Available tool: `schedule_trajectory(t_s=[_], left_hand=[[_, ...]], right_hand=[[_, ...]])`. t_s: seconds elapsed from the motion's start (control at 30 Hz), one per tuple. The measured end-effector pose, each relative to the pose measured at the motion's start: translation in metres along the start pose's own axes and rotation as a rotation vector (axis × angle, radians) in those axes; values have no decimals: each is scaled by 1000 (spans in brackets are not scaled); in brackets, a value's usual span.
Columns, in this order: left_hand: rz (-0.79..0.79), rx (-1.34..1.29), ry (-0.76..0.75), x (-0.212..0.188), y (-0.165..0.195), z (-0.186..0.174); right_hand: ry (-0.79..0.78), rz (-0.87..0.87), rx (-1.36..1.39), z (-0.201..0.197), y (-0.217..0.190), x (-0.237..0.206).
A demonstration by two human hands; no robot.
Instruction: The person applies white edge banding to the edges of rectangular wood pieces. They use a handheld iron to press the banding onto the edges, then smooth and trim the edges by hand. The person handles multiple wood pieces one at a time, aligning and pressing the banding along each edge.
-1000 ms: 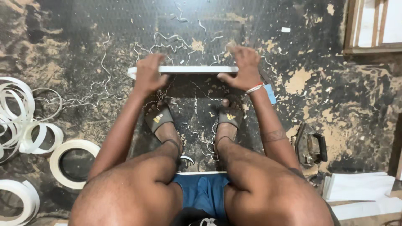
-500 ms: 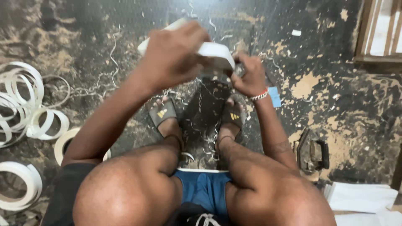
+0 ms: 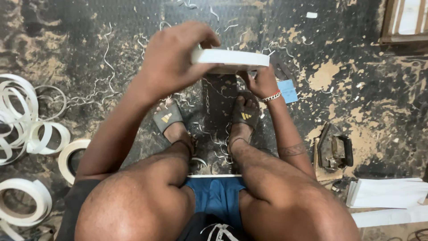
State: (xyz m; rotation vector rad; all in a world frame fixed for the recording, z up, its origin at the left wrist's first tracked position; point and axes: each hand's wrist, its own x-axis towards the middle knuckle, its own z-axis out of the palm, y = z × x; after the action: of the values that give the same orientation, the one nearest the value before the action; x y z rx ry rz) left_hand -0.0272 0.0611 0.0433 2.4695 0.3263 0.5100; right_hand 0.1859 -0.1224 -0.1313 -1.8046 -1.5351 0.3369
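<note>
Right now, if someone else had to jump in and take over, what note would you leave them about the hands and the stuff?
Left hand: raised, gripping one end of the flat white board strip, held level above the feet.
Right hand: under the strip's other end, fingers curled at its underside.
Around: the person's sandalled feet rest on a dark panel lying on the floor. White edge-tape rolls lie to the left, a dark clothes iron to the right, folded white sheets near it.
Done: strip is lifted off the panel.
Left: cannot tell from this view; thin white shavings litter the floor.
</note>
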Motion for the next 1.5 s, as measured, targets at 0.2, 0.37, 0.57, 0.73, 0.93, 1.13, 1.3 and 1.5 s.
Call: schedule_trajectory(t_s=[0.2, 0.37, 0.57, 0.73, 0.93, 1.13, 1.3, 1.5], left_hand=[[36, -133, 37, -12, -15, -7], [95, 214, 92, -24, -10, 0], [104, 178, 110, -37, -7, 12], [108, 366, 126, -42, -5, 20], [117, 174, 113, -42, -3, 7], [92, 236, 46, -37, -13, -9], [99, 131, 73, -35, -26, -3], [13, -1, 12, -42, -30, -1]], right_hand=[[-48, 134, 114, 2, -1, -1], [5, 123, 111, -7, -19, 4], [257, -132, 440, -43, -55, 6], [248, -142, 493, -51, -62, 12], [314, -184, 405, -43, -60, 8], [340, -113, 480, -39, -60, 4], [348, -146, 431, -38, -59, 3], [336, -160, 417, -40, -56, 6]])
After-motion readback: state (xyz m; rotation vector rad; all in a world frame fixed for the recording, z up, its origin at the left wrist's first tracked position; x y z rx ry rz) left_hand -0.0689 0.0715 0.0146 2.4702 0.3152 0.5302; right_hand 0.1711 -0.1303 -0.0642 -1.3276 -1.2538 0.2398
